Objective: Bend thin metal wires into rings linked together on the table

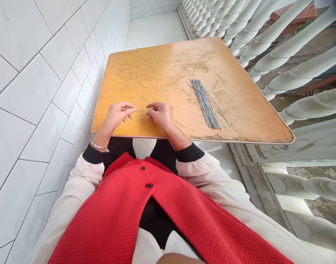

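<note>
A thin wire (pixel 141 98) is bent into an open arc above the near left part of the table. My left hand (pixel 118 114) pinches its left end, and my right hand (pixel 160 114) pinches the other end. Both hands are closed, a short gap apart, with the wire bowing away from me between them. Just beyond them lie several thin wire rings (pixel 147 91) in loose rows. To the right of my right hand rests a bundle of straight grey wires (pixel 205 104), a few strands splayed at its side.
The worn wooden table (pixel 178 106) has peeling patches and a chipped near edge. A white tiled wall (pixel 58 91) runs close along the left. White balusters (pixel 288 58) line the right side. Pale floor (pixel 157 31) shows beyond the table.
</note>
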